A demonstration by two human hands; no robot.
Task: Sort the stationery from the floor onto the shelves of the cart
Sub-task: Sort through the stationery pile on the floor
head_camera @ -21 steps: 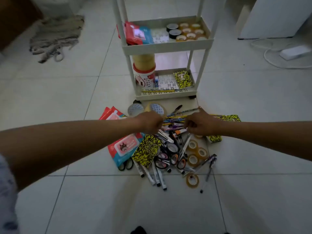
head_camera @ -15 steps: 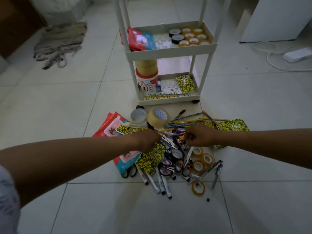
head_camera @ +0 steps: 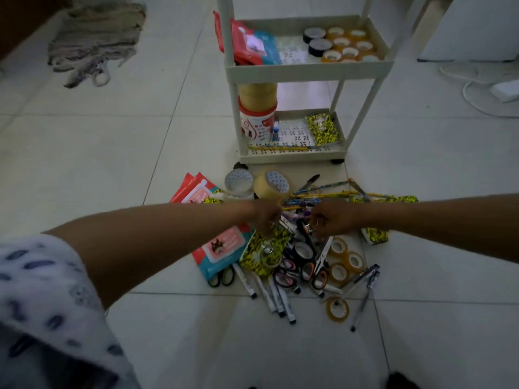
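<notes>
Stationery lies heaped on the tiled floor: pencils [head_camera: 323, 195], markers [head_camera: 275, 296], scissors [head_camera: 314, 272], small tape rolls [head_camera: 345, 262], a yellow-black notebook [head_camera: 266, 248], a red-and-teal pouch [head_camera: 222, 248] and a wide tan tape roll [head_camera: 271, 183]. My left hand [head_camera: 266, 217] is closed at the near end of the pencil bundle. My right hand [head_camera: 334, 220] has its fingers curled over the heap; what it holds is hidden. Behind stands the white cart [head_camera: 309, 70], with tape rolls [head_camera: 348, 46] and red pouches [head_camera: 247, 43] on its middle shelf.
The cart's bottom shelf [head_camera: 292, 158] holds a red-and-white tub, a stack of tan tape, a notebook and pencils. A grey rag [head_camera: 92, 43] lies far left. A white cable with an adapter [head_camera: 505, 89] and a white cabinet [head_camera: 477, 23] are at the right.
The view has tilted and the pile now sits lower in the frame. Both hands have drawn slightly toward me over the heap, staying closed near the pencils.
</notes>
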